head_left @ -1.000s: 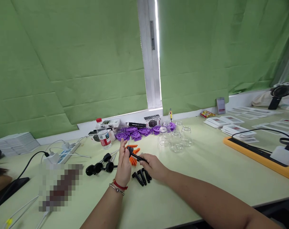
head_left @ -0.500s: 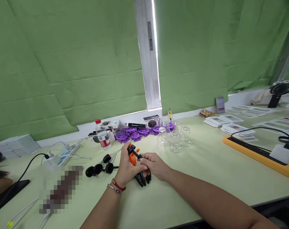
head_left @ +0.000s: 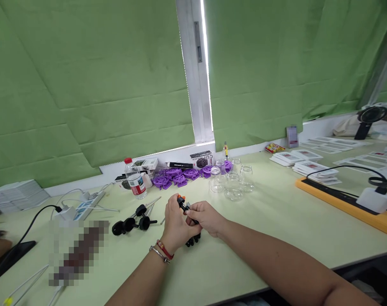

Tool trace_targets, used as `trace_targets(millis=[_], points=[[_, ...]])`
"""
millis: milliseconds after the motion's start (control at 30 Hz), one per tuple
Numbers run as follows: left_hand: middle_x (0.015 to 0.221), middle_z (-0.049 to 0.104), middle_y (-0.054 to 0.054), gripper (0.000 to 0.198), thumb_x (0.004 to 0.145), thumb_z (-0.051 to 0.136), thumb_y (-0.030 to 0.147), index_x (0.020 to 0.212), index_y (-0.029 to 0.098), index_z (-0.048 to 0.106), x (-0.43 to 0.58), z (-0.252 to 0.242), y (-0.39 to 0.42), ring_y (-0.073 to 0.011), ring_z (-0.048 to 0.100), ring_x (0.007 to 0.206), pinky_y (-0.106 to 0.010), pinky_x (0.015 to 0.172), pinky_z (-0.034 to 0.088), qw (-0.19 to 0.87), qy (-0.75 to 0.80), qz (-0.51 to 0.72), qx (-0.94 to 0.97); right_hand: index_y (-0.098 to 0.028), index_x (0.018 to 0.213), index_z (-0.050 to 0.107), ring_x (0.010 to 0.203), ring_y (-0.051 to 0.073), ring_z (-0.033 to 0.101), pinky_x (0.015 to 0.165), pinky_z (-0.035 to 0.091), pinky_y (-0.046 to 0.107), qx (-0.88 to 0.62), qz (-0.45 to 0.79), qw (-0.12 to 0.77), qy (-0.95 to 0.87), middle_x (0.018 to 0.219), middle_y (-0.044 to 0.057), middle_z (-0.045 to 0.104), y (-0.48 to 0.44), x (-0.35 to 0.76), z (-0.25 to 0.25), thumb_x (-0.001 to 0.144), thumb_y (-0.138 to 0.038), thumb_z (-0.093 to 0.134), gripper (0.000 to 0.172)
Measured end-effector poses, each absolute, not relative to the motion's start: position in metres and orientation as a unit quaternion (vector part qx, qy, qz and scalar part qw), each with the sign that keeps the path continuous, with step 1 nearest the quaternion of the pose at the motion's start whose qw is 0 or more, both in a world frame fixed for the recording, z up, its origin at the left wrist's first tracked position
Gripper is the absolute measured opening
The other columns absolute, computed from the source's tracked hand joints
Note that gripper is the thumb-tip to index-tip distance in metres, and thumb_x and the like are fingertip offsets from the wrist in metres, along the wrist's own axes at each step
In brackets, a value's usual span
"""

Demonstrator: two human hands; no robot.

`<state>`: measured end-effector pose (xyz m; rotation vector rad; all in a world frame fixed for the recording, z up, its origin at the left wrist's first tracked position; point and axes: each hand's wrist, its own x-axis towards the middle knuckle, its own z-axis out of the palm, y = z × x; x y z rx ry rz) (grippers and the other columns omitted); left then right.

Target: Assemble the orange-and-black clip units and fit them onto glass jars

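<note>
Both my hands meet over the pale green table just left of centre. My left hand is closed around a small black part with an orange piece at its top. My right hand pinches the same black part from the right. Under the hands lie a few black stick-shaped parts, mostly hidden. To the left on the table rest black knobbed parts with thin metal rods.
Purple plastic discs, a water bottle, small boxes and clear glass jars stand along the back. A power strip and cables lie at the left. An orange-edged tray and stacked cards sit at the right.
My left hand, open a second ago, has closed around the black and orange part. Both hands have drawn together and slightly nearer to me, covering the orange pieces on the table.
</note>
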<state>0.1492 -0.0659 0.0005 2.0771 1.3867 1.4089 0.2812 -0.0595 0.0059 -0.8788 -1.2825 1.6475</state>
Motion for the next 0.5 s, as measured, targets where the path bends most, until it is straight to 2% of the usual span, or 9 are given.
trace_targets(millis=[200, 333, 433, 500], points=[[0.116, 0.048, -0.013, 0.085, 0.041, 0.079, 0.03, 0.118, 0.018, 0.043, 0.149, 0.0, -0.063, -0.0357, 0.046, 0.113, -0.047, 0.096, 0.034, 0.11, 0.498, 0.479, 0.715, -0.012, 0.061, 0.056, 0.054, 0.01, 0.055, 0.056, 0.043, 0.023, -0.318, 0.668, 0.409, -0.534, 0.058, 0.001, 0.062, -0.055, 0.283, 0.006, 0.064, -0.042, 0.072, 0.034], [0.111, 0.05, -0.011, 0.084, 0.048, 0.075, 0.041, 0.12, 0.018, 0.039, 0.143, 0.008, -0.059, -0.032, 0.051, 0.109, -0.044, 0.09, 0.041, 0.038, 0.557, 0.407, 0.723, -0.01, 0.082, 0.063, 0.066, 0.012, 0.06, 0.066, 0.047, 0.026, -0.278, 0.659, 0.393, -0.577, 0.075, 0.005, 0.067, -0.041, 0.289, 0.007, 0.074, -0.049, 0.063, 0.039], [0.114, 0.052, -0.012, 0.086, 0.05, 0.073, 0.053, 0.12, 0.018, 0.039, 0.135, 0.015, -0.058, -0.0319, 0.051, 0.111, -0.043, 0.089, 0.042, 0.031, 0.593, 0.37, 0.715, -0.013, 0.103, 0.06, 0.066, 0.013, 0.061, 0.059, 0.047, 0.026, -0.381, 0.56, 0.433, -0.594, 0.091, 0.009, 0.066, -0.021, 0.305, 0.0, 0.083, -0.04, 0.054, 0.033], [0.117, 0.052, -0.013, 0.087, 0.05, 0.073, 0.056, 0.121, 0.018, 0.039, 0.13, 0.018, -0.058, -0.0316, 0.051, 0.113, -0.042, 0.09, 0.042, 0.044, 0.604, 0.352, 0.713, -0.015, 0.108, 0.06, 0.071, 0.014, 0.061, 0.062, 0.048, 0.028, -0.469, 0.447, 0.431, -0.628, 0.098, 0.01, 0.064, -0.007, 0.317, -0.009, 0.084, -0.029, 0.052, 0.028]])
